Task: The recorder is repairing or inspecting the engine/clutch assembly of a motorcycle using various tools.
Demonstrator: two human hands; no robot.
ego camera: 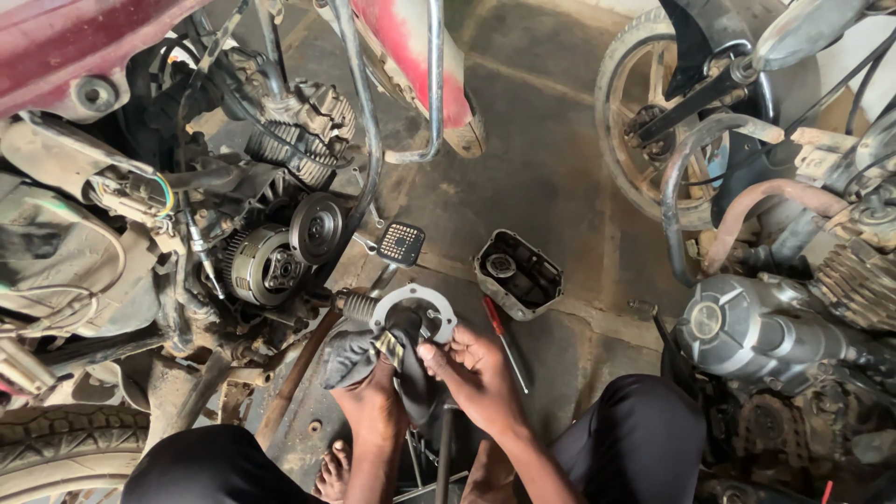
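Note:
My left hand (373, 401) grips a dark grey rag (353, 355) bunched against a round metal ring plate (399, 301) with several holes. My right hand (471, 369) holds the plate's right edge, thumb pressed on its face. Both hands are low in the middle of the view, above my knees. Just left of them sits a motorcycle's exposed clutch assembly (266, 266), its cover off. Part of the plate is hidden by the rag.
The removed engine cover (519, 273) lies on the concrete floor, a red-handled screwdriver (502, 338) beside it. A brake pedal (401, 243) sticks out near the plate. A second motorcycle's engine (747, 331) and front wheel (653, 121) stand at right. My bare foot (332, 471) rests below.

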